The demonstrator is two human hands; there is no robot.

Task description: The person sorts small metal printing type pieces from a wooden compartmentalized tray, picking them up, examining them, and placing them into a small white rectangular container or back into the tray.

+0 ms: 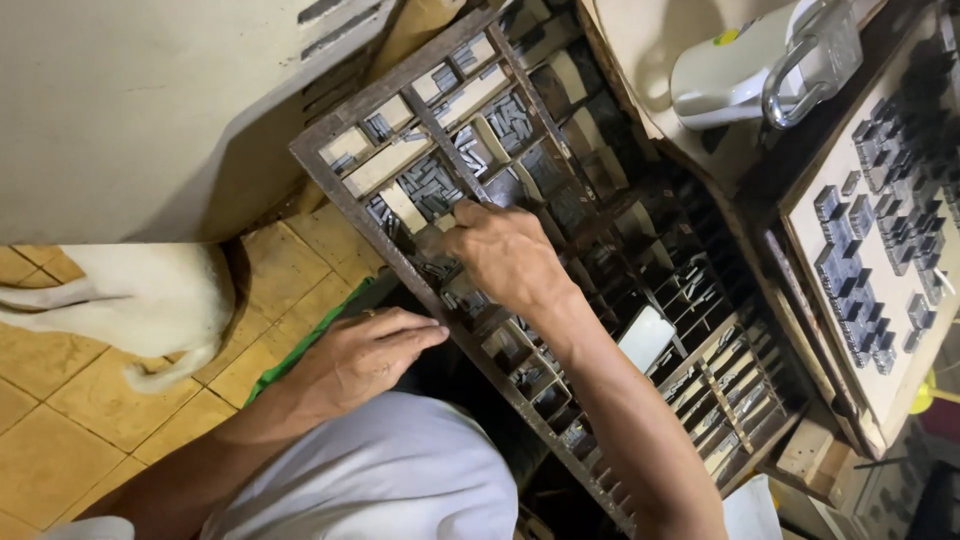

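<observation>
A dark wooden type case [330, 170] with many small compartments lies tilted in front of me, several of them holding grey metal type [430, 185]. My right hand [510, 255] reaches into a compartment near the case's left edge, its fingertips pinched down among the type pieces. My left hand [370, 350] rests just below that edge, fingers straight and pressed together with the thumb laid over them; a ring shows on one finger. What lies under the thumb is hidden. My white shirt fills the bottom of the view.
A pale board [850, 170] with rows of dark metal type blocks lies at the right. A white device with a metal handle [740, 70] sits at top right. On the tiled floor at left stand a white animal [140, 290] and a green cloth [300, 345]. A white slip [645, 338] lies in the case.
</observation>
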